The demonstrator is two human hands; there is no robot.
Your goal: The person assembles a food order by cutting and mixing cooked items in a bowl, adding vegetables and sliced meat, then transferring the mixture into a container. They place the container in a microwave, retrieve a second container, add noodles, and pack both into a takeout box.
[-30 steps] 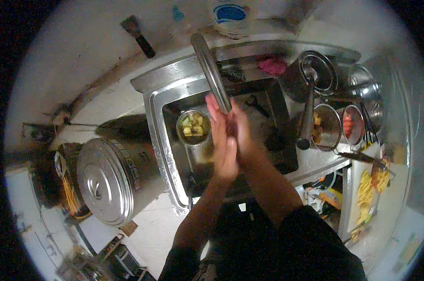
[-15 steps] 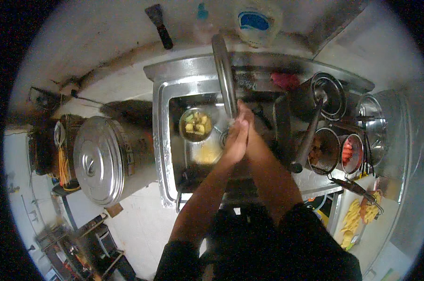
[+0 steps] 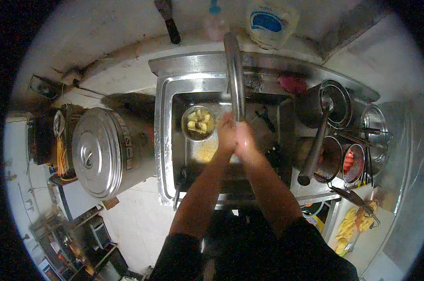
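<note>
Under the spout of the metal faucet, my two hands meet above the sink. My left hand is against the inner side of my right hand, and its fingers are smeared by motion. The right hand's skin looks wet, and its fingers are hidden near the spout. I see nothing held in either one. Left of them, a round metal bowl with yellowish chunks in it rests in the basin. Yellow bits lie on the basin floor just below it.
A large lidded steel pot stands left of the sink. On the right are a long-handled strainer, mesh baskets and a basket holding red pieces. A scraper and a jug with a blue label are behind the faucet.
My hands have come apart from a palm-to-palm press with fingers pointing forward; the left now sits beside the right, a bit nearer to me. The view has shifted slightly.
</note>
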